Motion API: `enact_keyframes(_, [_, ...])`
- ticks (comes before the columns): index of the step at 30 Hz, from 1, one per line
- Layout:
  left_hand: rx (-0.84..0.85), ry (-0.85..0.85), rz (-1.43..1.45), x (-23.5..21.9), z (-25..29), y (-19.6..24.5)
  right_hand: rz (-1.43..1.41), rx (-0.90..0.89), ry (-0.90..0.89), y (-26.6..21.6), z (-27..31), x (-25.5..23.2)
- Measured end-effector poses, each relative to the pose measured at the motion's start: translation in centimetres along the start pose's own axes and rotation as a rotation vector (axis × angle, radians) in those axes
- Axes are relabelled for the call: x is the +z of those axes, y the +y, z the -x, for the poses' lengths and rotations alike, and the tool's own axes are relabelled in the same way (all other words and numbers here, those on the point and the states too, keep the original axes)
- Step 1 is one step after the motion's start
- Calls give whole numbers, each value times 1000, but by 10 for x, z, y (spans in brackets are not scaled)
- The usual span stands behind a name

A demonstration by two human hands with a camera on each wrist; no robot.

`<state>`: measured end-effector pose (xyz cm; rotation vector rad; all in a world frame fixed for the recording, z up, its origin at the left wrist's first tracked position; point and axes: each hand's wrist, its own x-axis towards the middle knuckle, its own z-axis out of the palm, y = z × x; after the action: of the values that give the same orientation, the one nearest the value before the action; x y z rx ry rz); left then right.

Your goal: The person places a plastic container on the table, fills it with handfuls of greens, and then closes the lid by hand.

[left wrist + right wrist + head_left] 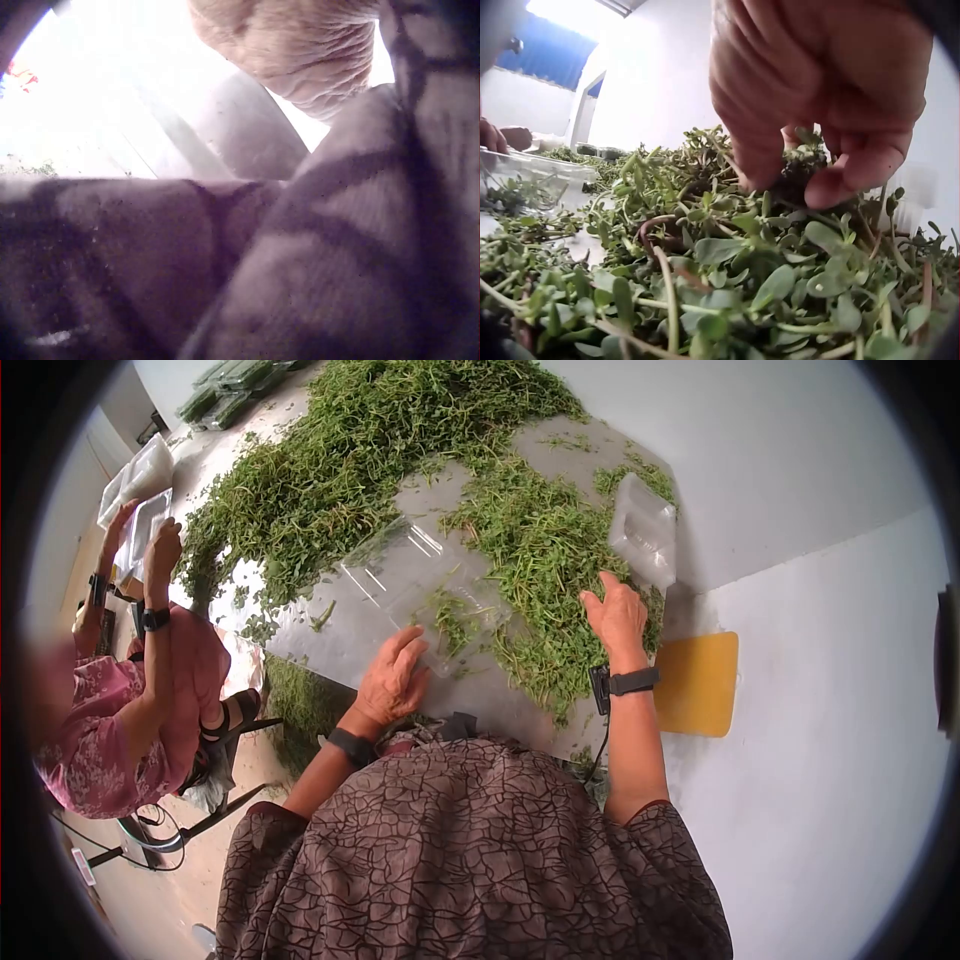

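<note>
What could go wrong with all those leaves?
The greens reach close to the near edge of the table, so some might fall off. The clear box by the left hand has a few greens in it; a bump could spill them. The other box, by the table's side edge, might get knocked off by the right hand.

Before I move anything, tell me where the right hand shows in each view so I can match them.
Head: the right hand is right of centre, at the greens.
Left wrist: not in it.
Right wrist: upper right, fingers down in the greens.
Shared landmark: the greens, though only faint bits show at the left edge of the left wrist view.
</note>
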<state>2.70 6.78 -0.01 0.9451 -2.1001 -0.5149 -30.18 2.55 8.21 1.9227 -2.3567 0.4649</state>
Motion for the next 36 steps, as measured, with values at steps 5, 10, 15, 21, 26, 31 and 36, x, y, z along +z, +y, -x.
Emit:
enact_keyframes(5, [-37, -4, 12, 1, 0, 2, -204, 113, 105, 11, 12, -8])
enact_keyframes(10, [-46, -12, 26, 1, -1, 3, -735, 375, 125, 4, 20, -64])
enact_keyframes(15, [-23, -8, -18, 1, 0, 1, -1024, 417, 142, -7, 34, -81])
enact_keyframes(21, [-12, -15, -35, 2, -1, 2, -1108, 280, -77, -52, 47, -77])
enact_keyframes(26, [-22, -14, -34, 2, -1, 1, -1201, 120, -212, -93, 50, -75])
enact_keyframes(31, [3, -1, -38, 1, -1, 3, -1113, 67, -416, -103, 62, -41])
enact_keyframes(36, [-4, -2, -25, 0, 0, 4, -1033, 87, -430, -91, 68, -28])
